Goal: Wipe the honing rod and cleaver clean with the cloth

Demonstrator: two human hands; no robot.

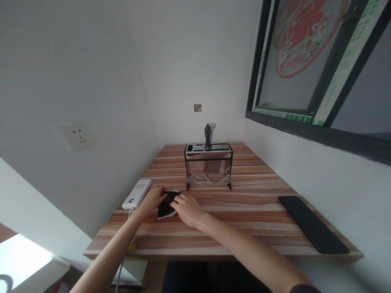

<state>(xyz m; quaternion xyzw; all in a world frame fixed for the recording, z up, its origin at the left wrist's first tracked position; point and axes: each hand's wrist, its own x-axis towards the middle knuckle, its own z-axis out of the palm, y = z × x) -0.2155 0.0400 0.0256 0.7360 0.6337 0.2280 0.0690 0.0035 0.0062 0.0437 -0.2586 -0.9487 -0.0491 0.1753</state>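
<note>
A small black cloth-like piece (pixel 166 208) with a white edge lies on the wooden table (pixel 244 219), left of the middle. My left hand (pixel 153 198) rests on its left side with fingers curled over it. My right hand (pixel 187 208) presses on its right side, fingers bent onto the cloth. Both hands touch the piece; whether they pinch it or only press it is hard to tell.
A white power bank (pixel 137 193) with a cable lies just left of my left hand. Behind stands a clear knife holder (pixel 209 167) with one dark handle (pixel 208 135) sticking up. A black flat phone-like slab (pixel 312 223) lies at the right. Walls close in on three sides.
</note>
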